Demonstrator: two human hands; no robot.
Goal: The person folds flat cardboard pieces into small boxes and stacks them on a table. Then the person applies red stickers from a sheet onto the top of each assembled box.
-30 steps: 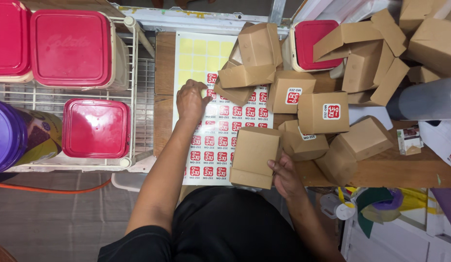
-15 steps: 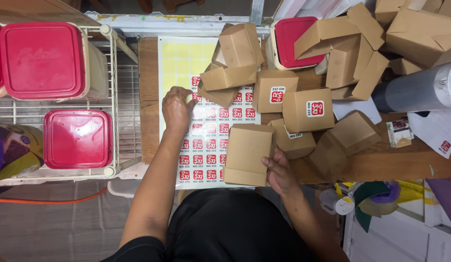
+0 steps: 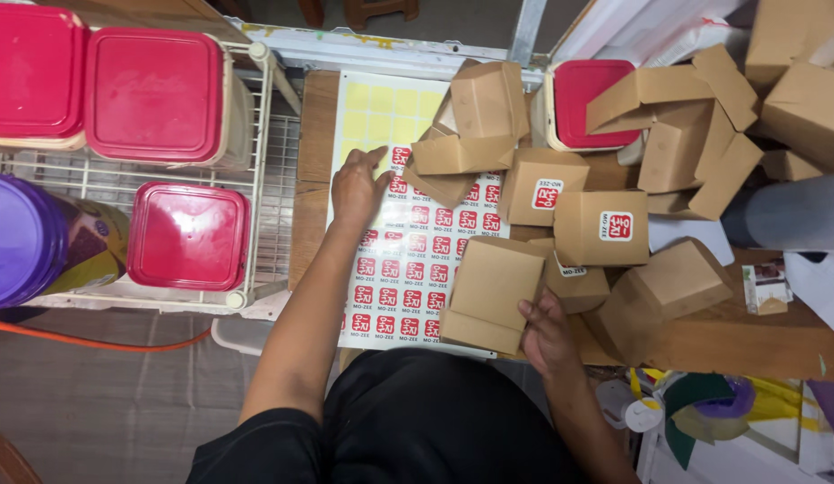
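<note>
The white sheet of small red square stickers (image 3: 408,269) lies flat on the wooden table (image 3: 314,143), directly in front of the person; its upper part is already bare yellow backing. The left hand (image 3: 358,184) rests on the upper left part of this sheet, fingers together and reaching toward the first red row, as if to lift one sticker; I cannot tell if a sticker is already between the fingertips. The right hand (image 3: 547,336) holds a plain folded brown cardboard box (image 3: 490,294) by its lower right corner, fingers closed on it, and the box lies over the right edge of the sheet.

Behind them is a loose heap of similar brown boxes (image 3: 605,224), some with a red label. On the left stands a white wire rack (image 3: 264,188) with red-lidded plastic containers (image 3: 188,235).

In my judgement, the heap leans over the sheet, so a box could slide down and cover the stickers. A sticker peeled with one hand could also curl or stick crooked.
</note>
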